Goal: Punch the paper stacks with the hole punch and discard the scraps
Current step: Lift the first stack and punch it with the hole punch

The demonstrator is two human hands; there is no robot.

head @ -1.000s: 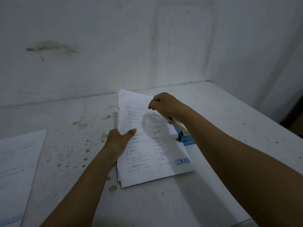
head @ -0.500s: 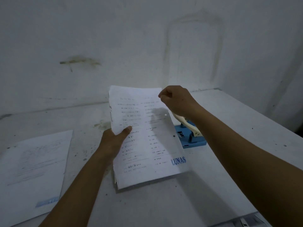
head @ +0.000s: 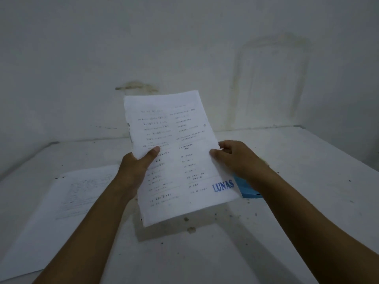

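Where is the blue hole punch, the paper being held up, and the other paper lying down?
hole punch (head: 247, 191): head view, blue base corner.
held paper stack (head: 176, 152): head view, page middle.
flat paper (head: 67, 193): head view, printed middle.

Blue "LUNAS" on held paper stack (head: 180, 160)

Two bare forearms enter from bottom edge, no sleeves visible anywhere along them. Left hand (head: 134, 171): no ring, no watch, no wristband; thumb with short, trimmed nail. Right hand (head: 238, 158): likewise unadorned, wrist plain, knuckles and thumb showing. No gloves, no bandages, no marks discernible in dim light. Rest of person out of view.
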